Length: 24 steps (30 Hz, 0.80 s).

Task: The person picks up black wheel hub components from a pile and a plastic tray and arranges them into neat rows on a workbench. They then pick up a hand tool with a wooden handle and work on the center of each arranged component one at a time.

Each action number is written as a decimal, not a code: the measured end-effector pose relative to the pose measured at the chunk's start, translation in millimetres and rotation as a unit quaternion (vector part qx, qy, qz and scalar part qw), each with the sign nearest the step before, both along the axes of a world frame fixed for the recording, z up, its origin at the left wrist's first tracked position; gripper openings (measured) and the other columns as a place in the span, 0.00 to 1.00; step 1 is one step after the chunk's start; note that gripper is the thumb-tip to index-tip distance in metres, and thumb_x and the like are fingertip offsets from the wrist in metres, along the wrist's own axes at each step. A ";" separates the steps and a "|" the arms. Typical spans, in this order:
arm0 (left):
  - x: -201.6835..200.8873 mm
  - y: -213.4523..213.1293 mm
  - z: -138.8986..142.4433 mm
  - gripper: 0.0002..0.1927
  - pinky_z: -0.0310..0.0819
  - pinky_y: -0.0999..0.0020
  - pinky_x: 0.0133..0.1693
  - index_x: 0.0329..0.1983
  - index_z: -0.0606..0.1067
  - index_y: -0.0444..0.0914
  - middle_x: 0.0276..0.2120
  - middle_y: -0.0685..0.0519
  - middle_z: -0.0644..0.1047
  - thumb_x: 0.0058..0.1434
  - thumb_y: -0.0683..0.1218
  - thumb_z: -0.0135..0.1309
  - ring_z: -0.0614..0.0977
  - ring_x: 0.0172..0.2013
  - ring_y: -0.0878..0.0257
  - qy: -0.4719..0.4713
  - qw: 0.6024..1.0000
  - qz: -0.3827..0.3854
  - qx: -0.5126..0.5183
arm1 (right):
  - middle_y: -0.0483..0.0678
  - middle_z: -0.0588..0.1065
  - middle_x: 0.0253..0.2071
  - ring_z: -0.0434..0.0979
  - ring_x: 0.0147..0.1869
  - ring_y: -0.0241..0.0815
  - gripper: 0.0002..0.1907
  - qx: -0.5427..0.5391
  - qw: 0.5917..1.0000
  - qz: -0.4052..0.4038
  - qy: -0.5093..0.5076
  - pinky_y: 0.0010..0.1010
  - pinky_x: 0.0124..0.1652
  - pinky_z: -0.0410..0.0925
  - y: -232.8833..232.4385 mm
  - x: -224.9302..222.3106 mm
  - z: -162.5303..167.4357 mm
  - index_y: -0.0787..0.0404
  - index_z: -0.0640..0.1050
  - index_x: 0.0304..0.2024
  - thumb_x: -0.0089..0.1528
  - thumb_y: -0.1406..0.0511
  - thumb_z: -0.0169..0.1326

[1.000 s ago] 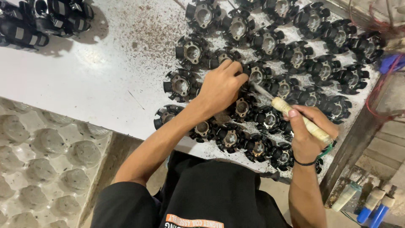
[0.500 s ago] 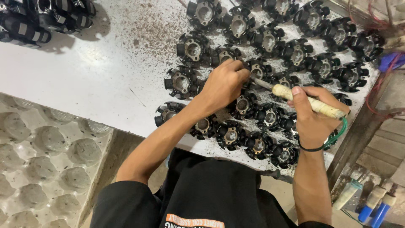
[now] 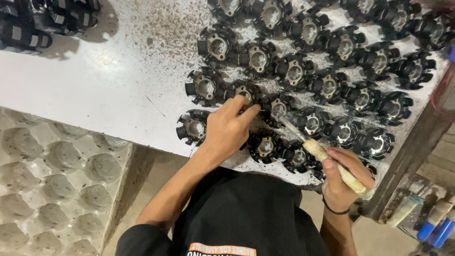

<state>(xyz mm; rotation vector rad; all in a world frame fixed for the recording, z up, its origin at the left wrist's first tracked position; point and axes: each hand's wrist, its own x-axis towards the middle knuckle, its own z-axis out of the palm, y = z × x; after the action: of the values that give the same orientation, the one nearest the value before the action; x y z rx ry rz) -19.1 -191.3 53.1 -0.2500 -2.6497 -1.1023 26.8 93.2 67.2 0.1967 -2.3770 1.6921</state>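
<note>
Several black round slotted parts with metal centres lie in rows on a white table [image 3: 109, 95]. My left hand [image 3: 227, 132] reaches over the near rows, its fingertips pinching the edge of one black round part [image 3: 249, 92]. My right hand [image 3: 342, 179] grips a tool by its pale wrapped handle [image 3: 327, 159]. The thin metal tip of the tool [image 3: 280, 121] rests at the neighbouring part [image 3: 277, 107], just right of my left fingertips, with a faint haze around it.
A stack of black parts [image 3: 33, 23] sits at the table's far left corner. A grey moulded tray [image 3: 47, 189] with round pockets lies lower left. A dark metal post [image 3: 412, 156] runs along the table's right edge, with blue-capped tools [image 3: 438, 223] beyond it.
My left hand has shifted to a part nearer the table's front edge. My right hand has drawn back toward me, swinging the tool tip over to the part beside my left fingers.
</note>
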 end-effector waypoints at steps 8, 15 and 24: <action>1.6 7.7 -18.9 0.17 0.76 0.62 0.37 0.43 0.80 0.36 0.40 0.52 0.76 0.49 0.34 0.57 0.77 0.40 0.54 0.008 0.999 -0.049 0.014 | 0.59 0.80 0.43 0.83 0.49 0.46 0.09 0.018 0.999 0.017 -0.048 0.28 0.52 0.75 -9.3 -0.8 9.4 0.73 0.80 0.44 0.66 0.71 0.63; 2.2 12.1 -21.3 0.18 0.76 0.61 0.39 0.43 0.79 0.34 0.42 0.50 0.76 0.46 0.36 0.60 0.78 0.43 0.53 -0.004 0.996 -0.089 0.015 | 0.59 0.80 0.43 0.83 0.46 0.44 0.07 0.123 0.990 0.027 -0.057 0.25 0.49 0.74 -25.4 -8.8 40.0 0.74 0.80 0.43 0.66 0.73 0.63; -2.2 19.3 -23.9 0.15 0.77 0.61 0.40 0.44 0.80 0.36 0.41 0.51 0.76 0.51 0.35 0.60 0.78 0.42 0.53 -0.004 0.997 -0.079 0.024 | 0.58 0.80 0.40 0.82 0.41 0.43 0.09 0.203 0.976 0.076 -0.033 0.24 0.43 0.74 -47.1 -25.9 69.3 0.73 0.80 0.44 0.63 0.74 0.65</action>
<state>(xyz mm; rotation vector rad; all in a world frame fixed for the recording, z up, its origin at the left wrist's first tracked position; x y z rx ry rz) -21.3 -172.0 29.2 -0.4536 -2.6447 -1.2159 0.9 46.1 136.5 0.4010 -2.8002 1.2644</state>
